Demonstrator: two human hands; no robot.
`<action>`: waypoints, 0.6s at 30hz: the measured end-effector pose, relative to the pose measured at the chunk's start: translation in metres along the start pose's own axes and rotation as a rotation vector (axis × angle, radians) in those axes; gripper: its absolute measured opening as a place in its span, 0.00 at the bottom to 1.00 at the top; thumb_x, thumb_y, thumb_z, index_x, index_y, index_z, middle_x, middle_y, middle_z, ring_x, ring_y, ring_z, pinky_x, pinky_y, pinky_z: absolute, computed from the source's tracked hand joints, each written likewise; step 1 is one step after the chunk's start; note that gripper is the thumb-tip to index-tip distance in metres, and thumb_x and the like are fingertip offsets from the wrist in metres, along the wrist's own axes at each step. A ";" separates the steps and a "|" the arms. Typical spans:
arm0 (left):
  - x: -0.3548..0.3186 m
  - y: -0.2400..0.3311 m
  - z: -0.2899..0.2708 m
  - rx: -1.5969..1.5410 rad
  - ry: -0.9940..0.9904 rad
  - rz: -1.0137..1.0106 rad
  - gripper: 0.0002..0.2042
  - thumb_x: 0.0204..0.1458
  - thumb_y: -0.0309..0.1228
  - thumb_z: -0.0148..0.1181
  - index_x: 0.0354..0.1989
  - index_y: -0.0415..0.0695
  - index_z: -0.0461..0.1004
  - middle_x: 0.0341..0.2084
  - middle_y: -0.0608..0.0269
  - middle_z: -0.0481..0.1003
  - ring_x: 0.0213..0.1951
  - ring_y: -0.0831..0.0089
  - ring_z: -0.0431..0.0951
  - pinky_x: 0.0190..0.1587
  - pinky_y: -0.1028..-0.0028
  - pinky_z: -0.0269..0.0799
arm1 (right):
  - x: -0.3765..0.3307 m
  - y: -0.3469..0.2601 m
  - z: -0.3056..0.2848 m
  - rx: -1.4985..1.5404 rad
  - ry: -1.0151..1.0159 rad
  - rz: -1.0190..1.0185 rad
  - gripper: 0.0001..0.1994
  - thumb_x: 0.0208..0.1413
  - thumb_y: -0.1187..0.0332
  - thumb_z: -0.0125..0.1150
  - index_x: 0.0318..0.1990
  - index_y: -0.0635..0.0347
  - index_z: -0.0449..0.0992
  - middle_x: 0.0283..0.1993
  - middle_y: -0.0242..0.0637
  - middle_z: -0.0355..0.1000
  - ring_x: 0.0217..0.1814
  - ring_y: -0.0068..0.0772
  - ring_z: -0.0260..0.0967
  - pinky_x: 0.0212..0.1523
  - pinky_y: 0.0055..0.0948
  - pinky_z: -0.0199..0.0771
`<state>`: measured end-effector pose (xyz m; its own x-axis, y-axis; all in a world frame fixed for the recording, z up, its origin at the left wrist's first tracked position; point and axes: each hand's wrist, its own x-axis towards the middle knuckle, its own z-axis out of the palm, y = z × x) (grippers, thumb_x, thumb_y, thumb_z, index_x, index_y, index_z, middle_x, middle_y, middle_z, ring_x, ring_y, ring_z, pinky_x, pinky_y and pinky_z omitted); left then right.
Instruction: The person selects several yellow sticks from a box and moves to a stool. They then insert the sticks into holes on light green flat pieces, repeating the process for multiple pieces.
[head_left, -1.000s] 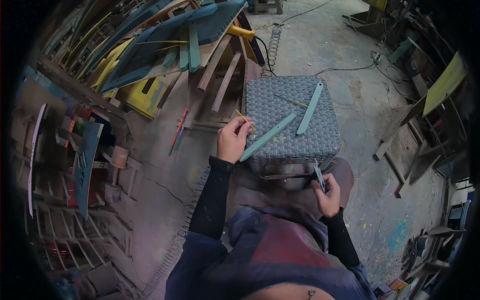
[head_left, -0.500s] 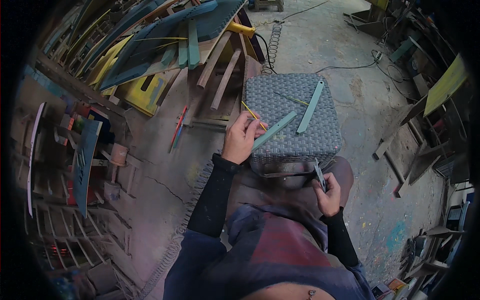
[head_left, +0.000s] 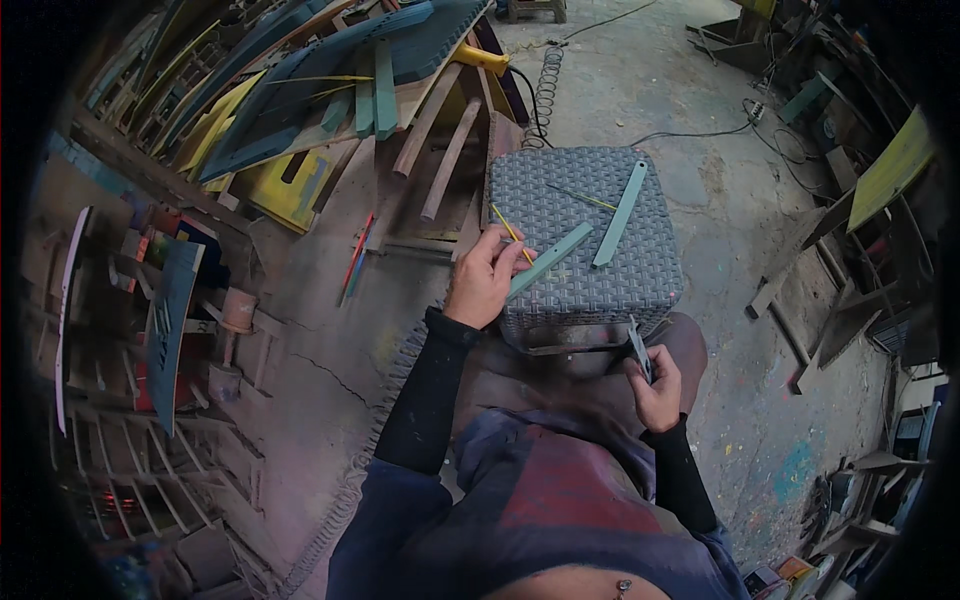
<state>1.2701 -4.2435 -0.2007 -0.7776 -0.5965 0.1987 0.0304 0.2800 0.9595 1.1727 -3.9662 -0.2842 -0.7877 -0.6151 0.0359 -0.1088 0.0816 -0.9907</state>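
Over the left edge of the grey woven stool (head_left: pixel 630 285), my left hand (head_left: pixel 482 280) pinches a thin yellow stick (head_left: pixel 504 221) that slants up past the fingers. Beside those fingers, a green wooden strip (head_left: pixel 562 252) lies at an angle on the stool, its near end by the hand. A second green strip (head_left: pixel 620 215) with a hole at its far end rests to the right, touching or close to another thin stick (head_left: pixel 580 195). Just off the stool's near right corner, my right hand (head_left: pixel 656 388) is closed around a narrow grey metal tool (head_left: pixel 639 347); its exact kind is unclear.
Stacked painted boards (head_left: pixel 400 50) and wooden pieces fill the far left, with a yellow-handled tool (head_left: pixel 482 58) at their edge. Thin red and blue sticks (head_left: pixel 356 258) stand nearby. A black cable (head_left: pixel 690 134) crosses the floor. Wooden frames (head_left: pixel 820 290) line the right.
My left hand has shifted very slightly, and the yellow stick's upper end has moved a little to the right. My right hand and its tool stay in place.
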 end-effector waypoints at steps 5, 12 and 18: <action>-0.001 0.004 0.000 0.037 -0.009 -0.005 0.06 0.62 0.25 0.47 0.43 0.36 0.67 0.31 0.55 0.78 0.36 0.74 0.81 0.40 0.76 0.77 | 0.001 -0.010 0.002 -0.015 -0.015 -0.007 0.09 0.53 0.72 0.63 0.31 0.63 0.67 0.23 0.22 0.61 0.28 0.12 0.54 0.28 0.18 0.56; -0.001 0.002 0.004 0.220 0.006 0.176 0.05 0.59 0.22 0.47 0.39 0.35 0.69 0.29 0.56 0.78 0.35 0.71 0.82 0.38 0.74 0.77 | 0.026 -0.046 0.009 0.019 -0.144 -0.093 0.07 0.55 0.70 0.59 0.33 0.62 0.69 0.23 0.24 0.61 0.26 0.14 0.54 0.27 0.19 0.55; 0.002 0.008 0.006 0.265 -0.026 0.252 0.04 0.58 0.20 0.48 0.38 0.34 0.69 0.27 0.55 0.78 0.35 0.66 0.82 0.37 0.73 0.76 | 0.078 -0.143 0.005 -0.002 -0.327 -0.087 0.12 0.63 0.66 0.48 0.35 0.67 0.71 0.20 0.36 0.61 0.23 0.25 0.57 0.27 0.26 0.59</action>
<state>1.2655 -4.2380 -0.1939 -0.7822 -0.4653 0.4143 0.0624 0.6031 0.7952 1.1302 -4.0296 -0.1401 -0.5393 -0.8387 0.0757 -0.1684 0.0193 -0.9855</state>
